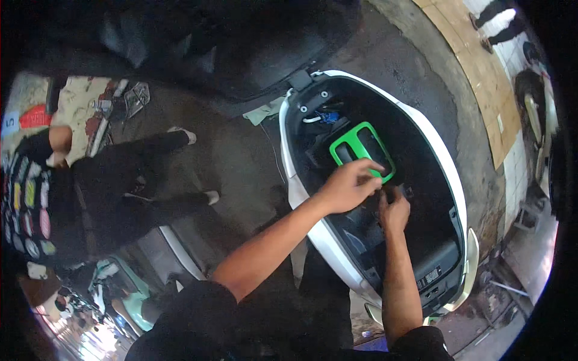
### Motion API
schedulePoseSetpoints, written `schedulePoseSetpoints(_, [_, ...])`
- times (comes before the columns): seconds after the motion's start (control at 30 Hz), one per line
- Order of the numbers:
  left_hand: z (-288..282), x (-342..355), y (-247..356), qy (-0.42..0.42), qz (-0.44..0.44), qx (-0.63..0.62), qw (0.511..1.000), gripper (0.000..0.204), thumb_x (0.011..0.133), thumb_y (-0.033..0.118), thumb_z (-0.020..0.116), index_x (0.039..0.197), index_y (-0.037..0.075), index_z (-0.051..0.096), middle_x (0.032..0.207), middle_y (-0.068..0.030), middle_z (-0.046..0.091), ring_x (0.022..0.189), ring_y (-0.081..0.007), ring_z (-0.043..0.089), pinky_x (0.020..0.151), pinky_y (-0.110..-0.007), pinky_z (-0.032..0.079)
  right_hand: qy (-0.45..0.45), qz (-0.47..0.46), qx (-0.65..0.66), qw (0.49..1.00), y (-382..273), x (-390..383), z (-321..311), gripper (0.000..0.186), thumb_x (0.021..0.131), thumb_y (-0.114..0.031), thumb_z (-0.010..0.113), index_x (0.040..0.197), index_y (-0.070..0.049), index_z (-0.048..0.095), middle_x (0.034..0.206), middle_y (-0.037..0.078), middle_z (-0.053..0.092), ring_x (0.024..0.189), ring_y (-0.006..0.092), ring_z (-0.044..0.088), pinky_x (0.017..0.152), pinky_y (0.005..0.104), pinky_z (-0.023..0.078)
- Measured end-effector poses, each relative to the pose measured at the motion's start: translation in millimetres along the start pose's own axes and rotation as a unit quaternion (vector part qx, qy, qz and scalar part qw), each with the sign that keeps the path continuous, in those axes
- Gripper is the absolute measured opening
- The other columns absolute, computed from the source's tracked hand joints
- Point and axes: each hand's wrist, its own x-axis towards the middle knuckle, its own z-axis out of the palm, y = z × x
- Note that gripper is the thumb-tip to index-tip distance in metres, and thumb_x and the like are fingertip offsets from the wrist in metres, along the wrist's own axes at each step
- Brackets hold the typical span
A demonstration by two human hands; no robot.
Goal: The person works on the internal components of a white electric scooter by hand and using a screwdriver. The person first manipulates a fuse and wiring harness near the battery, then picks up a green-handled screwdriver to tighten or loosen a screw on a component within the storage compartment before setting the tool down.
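Note:
In front of me is the under-seat storage bin (430,162) of a white scooter, a deep black tub with a white body rim (444,153) around it. A bright green frame with two openings (356,139) lies inside, toward its far end. My left hand (352,188) is at the frame's near corner, thumb and fingers bent together and partly covering it. Close beside it, my right hand (395,210) has its fingers curled, tips pointing at the left fingertips. Whatever either hand pinches is too small or hidden to make out.
Dark seat-like bulk (241,42) looms at the far side. A person in dark clothes (114,174) stands to the left, feet near the scooter. Another scooter (132,298) is at lower left. Flattened cardboard (481,78) lies along the right, and another person's legs (497,27) show far right.

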Motion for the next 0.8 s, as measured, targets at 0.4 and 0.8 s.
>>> schedulePoseSetpoints(0.4, [-169.4,-272.4,-161.5,0.417,-0.229,0.039,0.879,0.039,0.092,0.027,0.067,0.12,0.0,0.062,0.107,-0.0154,0.07,0.093,-0.0241,0.069,0.083,-0.035,0.054,-0.041,-0.049,0.056,0.996,-62.6,10.5,-29.1,0.035,0.088,-0.018,0.071,0.113,0.006,0.064,0.093,0.015,0.071,0.083,0.0193,0.067,0.076,0.0314,0.051])
schedulePoseSetpoints(0.8, [-177.2,-322.8,-215.1,0.417,-0.312,0.067,0.851,0.04,0.09,0.029,0.068,0.121,0.004,0.061,0.11,-0.018,0.07,0.105,-0.0312,0.068,0.091,-0.04,0.052,-0.31,-0.249,0.219,0.891,-260.6,-53.1,127.4,0.076,0.085,-0.007,0.074,0.147,-0.01,0.03,0.104,0.014,0.066,0.087,0.0187,0.066,0.074,0.0304,0.053])
